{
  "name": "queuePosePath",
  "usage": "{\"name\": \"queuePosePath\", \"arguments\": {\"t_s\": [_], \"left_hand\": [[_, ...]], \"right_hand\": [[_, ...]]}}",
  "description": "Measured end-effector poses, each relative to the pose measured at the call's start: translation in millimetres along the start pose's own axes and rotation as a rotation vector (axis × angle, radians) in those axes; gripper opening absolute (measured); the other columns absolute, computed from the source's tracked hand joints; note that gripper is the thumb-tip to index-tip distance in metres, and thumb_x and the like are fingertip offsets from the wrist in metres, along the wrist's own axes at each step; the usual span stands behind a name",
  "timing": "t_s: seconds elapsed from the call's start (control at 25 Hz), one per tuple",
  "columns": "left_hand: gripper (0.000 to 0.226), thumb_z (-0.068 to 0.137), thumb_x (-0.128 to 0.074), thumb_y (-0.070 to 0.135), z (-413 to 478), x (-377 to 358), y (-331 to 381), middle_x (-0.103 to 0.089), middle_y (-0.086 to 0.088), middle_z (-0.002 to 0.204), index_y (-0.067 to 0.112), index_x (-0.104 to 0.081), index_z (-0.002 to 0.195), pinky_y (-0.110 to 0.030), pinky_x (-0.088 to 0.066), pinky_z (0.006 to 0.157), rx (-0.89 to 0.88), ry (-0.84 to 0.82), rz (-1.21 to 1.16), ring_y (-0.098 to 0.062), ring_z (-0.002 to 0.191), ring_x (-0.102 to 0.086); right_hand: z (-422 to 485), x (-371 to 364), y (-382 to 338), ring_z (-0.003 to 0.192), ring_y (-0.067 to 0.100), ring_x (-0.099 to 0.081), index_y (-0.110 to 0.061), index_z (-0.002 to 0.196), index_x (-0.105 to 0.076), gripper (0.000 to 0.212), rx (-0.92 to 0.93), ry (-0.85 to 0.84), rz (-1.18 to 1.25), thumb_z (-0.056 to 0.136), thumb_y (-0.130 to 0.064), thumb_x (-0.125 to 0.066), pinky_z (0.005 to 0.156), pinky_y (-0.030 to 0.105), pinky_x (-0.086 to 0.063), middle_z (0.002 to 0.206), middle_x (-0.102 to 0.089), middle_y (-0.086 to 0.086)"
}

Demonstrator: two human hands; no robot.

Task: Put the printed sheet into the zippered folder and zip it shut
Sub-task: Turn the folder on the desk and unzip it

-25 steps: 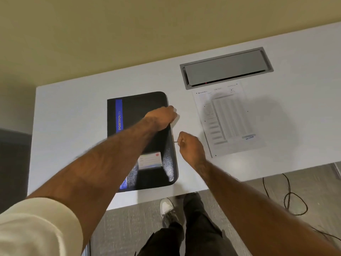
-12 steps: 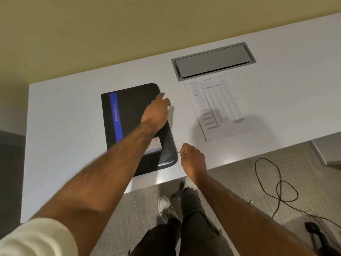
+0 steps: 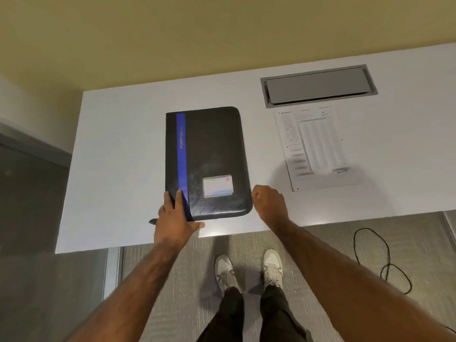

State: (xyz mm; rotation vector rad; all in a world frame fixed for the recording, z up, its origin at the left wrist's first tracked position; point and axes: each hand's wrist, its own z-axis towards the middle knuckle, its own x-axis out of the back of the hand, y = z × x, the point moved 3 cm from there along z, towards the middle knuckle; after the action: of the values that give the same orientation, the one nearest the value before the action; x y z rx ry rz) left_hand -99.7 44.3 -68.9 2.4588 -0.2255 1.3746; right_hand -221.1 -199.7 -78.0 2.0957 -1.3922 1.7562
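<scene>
A black zippered folder with a blue stripe and a small label card lies flat on the white table, its cover down. My left hand presses on its near left corner, fingers spread over the stripe. My right hand is at the folder's near right corner, fingers pinched on the small metal zipper pull. The printed sheet lies flat on the table to the right of the folder, apart from it.
A grey cable hatch is set into the table behind the sheet. The table's near edge runs just below my hands. A black cable loops on the carpet at the right. My shoes are below the edge.
My left hand moved from the folder's far right edge to its near left corner. My right hand drew the zipper pull down the right side to the near right corner.
</scene>
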Motion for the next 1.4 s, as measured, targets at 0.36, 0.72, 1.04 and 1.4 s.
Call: {"name": "queuePosePath", "arguments": {"t_s": [0.36, 0.72, 1.04, 1.4], "left_hand": [[0.113, 0.08, -0.073, 0.058, -3, -2, 1, 0.0, -0.014, 0.169, 0.013, -0.007, 0.159, -0.052, -0.042, 0.111, -0.021, 0.057, 0.086, -0.04, 0.146, -0.032], [0.056, 0.082, -0.079, 0.036, -59, -10, 53, -0.055, -0.007, 0.125, 0.017, -0.055, 0.129, -0.039, -0.052, 0.098, -0.035, 0.363, -0.122, -0.022, 0.11, -0.057], [0.031, 0.081, -0.073, 0.054, -73, -73, 144, -0.065, 0.007, 0.097, 0.027, -0.059, 0.088, -0.039, -0.055, 0.08, 0.259, 0.133, -0.675, -0.016, 0.085, -0.065], [0.026, 0.083, -0.078, 0.04, -64, -89, 154, -0.067, 0.004, 0.082, 0.022, -0.06, 0.091, -0.029, -0.045, 0.067, 0.599, 0.246, -0.933, -0.018, 0.075, -0.066]], "right_hand": [[-45, -24, 9, 0.069, 0.013, -0.061, -0.018, 0.083, -0.067, 0.014, 0.027, 0.093, 0.104, 0.095, -0.012, -0.062, 0.068, 0.036, -0.055, 0.078, -0.065, -0.004], [-48, -18, 14, 0.075, 0.017, -0.061, -0.005, 0.084, -0.067, 0.021, -0.084, 0.109, 0.521, 0.097, -0.018, -0.055, 0.071, 0.034, -0.051, 0.08, -0.065, 0.001], [3, 14, 3, 0.101, 0.026, -0.069, -0.007, 0.119, -0.061, 0.029, -0.236, -0.389, 0.888, 0.103, -0.029, -0.051, 0.071, 0.022, -0.059, 0.119, -0.067, 0.009], [3, 20, 16, 0.119, 0.035, -0.064, 0.009, 0.126, -0.059, 0.033, 0.078, -0.461, 0.659, 0.095, -0.002, -0.061, 0.099, 0.03, -0.052, 0.13, -0.063, 0.024]]}}
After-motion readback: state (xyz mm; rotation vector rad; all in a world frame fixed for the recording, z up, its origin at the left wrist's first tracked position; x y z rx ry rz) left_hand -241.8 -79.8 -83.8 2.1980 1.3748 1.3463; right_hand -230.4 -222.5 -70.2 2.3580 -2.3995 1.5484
